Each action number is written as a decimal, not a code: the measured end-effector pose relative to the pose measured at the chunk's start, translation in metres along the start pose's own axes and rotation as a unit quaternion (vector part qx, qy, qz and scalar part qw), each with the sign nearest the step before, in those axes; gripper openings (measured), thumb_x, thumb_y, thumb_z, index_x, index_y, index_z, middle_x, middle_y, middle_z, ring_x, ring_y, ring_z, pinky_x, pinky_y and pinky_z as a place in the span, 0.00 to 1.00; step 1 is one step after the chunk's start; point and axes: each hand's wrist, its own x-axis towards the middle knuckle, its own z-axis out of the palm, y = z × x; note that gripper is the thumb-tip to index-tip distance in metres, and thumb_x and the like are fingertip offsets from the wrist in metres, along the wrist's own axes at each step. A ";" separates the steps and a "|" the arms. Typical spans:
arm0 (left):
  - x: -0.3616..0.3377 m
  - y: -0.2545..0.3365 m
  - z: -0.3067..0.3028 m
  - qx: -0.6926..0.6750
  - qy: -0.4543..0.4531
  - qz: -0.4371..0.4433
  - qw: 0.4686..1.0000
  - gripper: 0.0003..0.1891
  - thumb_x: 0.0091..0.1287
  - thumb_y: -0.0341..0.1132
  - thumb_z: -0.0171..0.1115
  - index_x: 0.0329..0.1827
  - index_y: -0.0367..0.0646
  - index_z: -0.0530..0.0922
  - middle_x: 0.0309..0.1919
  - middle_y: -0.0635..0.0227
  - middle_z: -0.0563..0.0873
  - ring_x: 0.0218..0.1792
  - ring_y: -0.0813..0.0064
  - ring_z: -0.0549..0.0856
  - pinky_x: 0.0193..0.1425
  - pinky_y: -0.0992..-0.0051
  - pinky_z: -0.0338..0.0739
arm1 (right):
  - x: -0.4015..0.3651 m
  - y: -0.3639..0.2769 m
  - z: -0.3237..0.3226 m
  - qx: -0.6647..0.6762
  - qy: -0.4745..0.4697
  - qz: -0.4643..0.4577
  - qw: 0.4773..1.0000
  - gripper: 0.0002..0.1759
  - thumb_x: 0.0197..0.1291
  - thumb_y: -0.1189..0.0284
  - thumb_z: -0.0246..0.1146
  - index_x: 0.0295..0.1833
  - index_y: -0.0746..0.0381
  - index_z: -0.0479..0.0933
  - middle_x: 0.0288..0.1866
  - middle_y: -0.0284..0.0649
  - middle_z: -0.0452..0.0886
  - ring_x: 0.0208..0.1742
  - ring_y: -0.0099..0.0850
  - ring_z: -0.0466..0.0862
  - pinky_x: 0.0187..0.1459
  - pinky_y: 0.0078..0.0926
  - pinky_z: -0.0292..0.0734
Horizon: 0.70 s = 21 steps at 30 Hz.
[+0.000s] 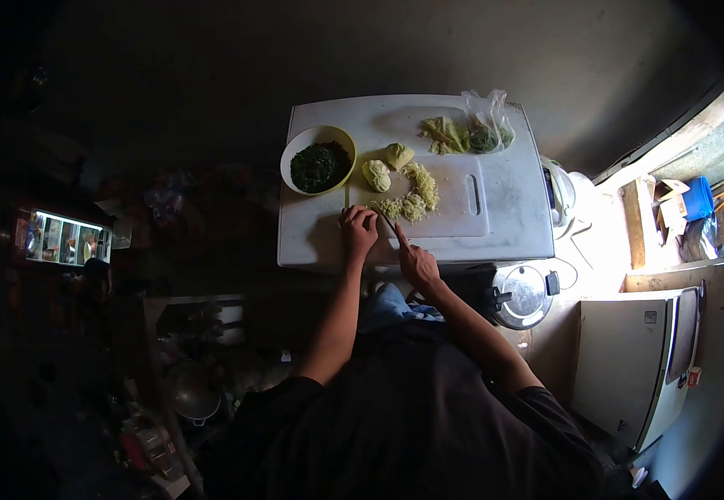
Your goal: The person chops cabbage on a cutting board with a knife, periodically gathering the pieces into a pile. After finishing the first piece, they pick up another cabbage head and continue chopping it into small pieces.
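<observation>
My right hand (pixel 419 263) is closed around the handle of a knife, its index finger stretched toward the dark blade (pixel 388 222). My left hand (pixel 358 227) lies with bent fingers at the near left edge of the white cutting board (pixel 453 223), left of the blade; anything under its fingers is hidden. Shredded pale green vegetable (pixel 413 205) forms a curved pile on the board. Beyond my left hand sit two pale green cut pieces, one (pixel 377 176) nearer and one (pixel 398 154) farther. A bowl (pixel 346 140) of chopped dark greens (pixel 319 167) stands at the left.
Loose leaves (pixel 445 135) and a clear plastic bag (pixel 495 125) with greens lie at the table's (pixel 337 111) far right. A round lidded pot (pixel 522 297) is below its right corner. A white fridge (pixel 626 358) stands farther right. Pans (pixel 193 392) sit at the lower left.
</observation>
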 end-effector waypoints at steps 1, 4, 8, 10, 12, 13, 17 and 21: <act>-0.002 -0.004 0.002 -0.024 0.009 -0.011 1.000 0.02 0.59 0.28 0.67 0.34 0.43 0.82 0.37 0.62 0.84 0.43 0.54 0.83 0.51 0.56 0.76 | 0.001 -0.002 -0.004 -0.003 -0.012 0.003 1.000 0.43 0.69 0.73 0.52 0.86 0.44 0.46 0.32 0.60 0.85 0.32 0.61 0.85 0.37 0.61 0.78; -0.002 -0.002 0.001 -0.041 0.014 -0.027 0.999 0.03 0.57 0.27 0.66 0.33 0.43 0.82 0.37 0.62 0.84 0.44 0.54 0.83 0.53 0.55 0.75 | 0.000 -0.004 -0.003 0.002 -0.019 -0.001 1.000 0.42 0.69 0.73 0.52 0.86 0.44 0.47 0.32 0.58 0.85 0.32 0.60 0.85 0.37 0.61 0.78; -0.002 -0.002 0.000 -0.011 0.009 -0.015 1.000 0.03 0.54 0.27 0.66 0.32 0.43 0.83 0.36 0.63 0.83 0.44 0.55 0.84 0.55 0.56 0.76 | -0.002 -0.005 0.000 -0.007 -0.018 -0.011 1.000 0.41 0.69 0.72 0.51 0.86 0.43 0.49 0.34 0.56 0.85 0.32 0.59 0.85 0.37 0.60 0.78; -0.001 0.000 -0.001 -0.004 0.011 -0.012 1.000 0.03 0.54 0.27 0.67 0.31 0.43 0.83 0.36 0.63 0.83 0.45 0.55 0.84 0.55 0.56 0.76 | -0.004 -0.006 0.000 -0.011 -0.020 -0.011 1.000 0.41 0.69 0.72 0.51 0.86 0.43 0.48 0.34 0.56 0.85 0.32 0.59 0.86 0.37 0.60 0.78; -0.001 0.001 -0.001 0.002 0.011 -0.007 1.000 0.03 0.54 0.27 0.67 0.31 0.44 0.83 0.36 0.64 0.83 0.45 0.56 0.84 0.56 0.57 0.76 | -0.005 -0.007 0.000 -0.014 -0.022 -0.011 1.000 0.41 0.69 0.72 0.51 0.86 0.43 0.48 0.34 0.56 0.85 0.32 0.58 0.86 0.38 0.60 0.78; -0.001 0.000 -0.001 0.002 0.009 -0.010 1.000 0.03 0.54 0.27 0.67 0.31 0.44 0.83 0.36 0.64 0.83 0.44 0.56 0.84 0.56 0.57 0.76 | -0.005 -0.007 0.000 -0.015 -0.033 -0.007 0.999 0.43 0.67 0.73 0.53 0.86 0.44 0.48 0.35 0.56 0.85 0.34 0.58 0.86 0.39 0.60 0.79; -0.004 -0.006 0.005 -0.012 0.001 -0.030 0.999 0.03 0.54 0.28 0.67 0.31 0.44 0.83 0.36 0.64 0.83 0.44 0.56 0.84 0.54 0.57 0.76 | -0.006 -0.010 0.001 -0.041 -0.042 -0.003 0.998 0.45 0.65 0.73 0.55 0.86 0.45 0.46 0.38 0.56 0.85 0.35 0.57 0.86 0.41 0.58 0.81; -0.001 -0.001 0.001 -0.012 0.016 -0.010 1.000 0.03 0.54 0.28 0.67 0.31 0.44 0.83 0.36 0.64 0.83 0.43 0.56 0.84 0.54 0.57 0.76 | 0.008 0.013 0.033 -0.043 -0.017 -0.030 0.998 0.45 0.66 0.73 0.55 0.86 0.45 0.45 0.39 0.56 0.84 0.35 0.56 0.86 0.40 0.57 0.82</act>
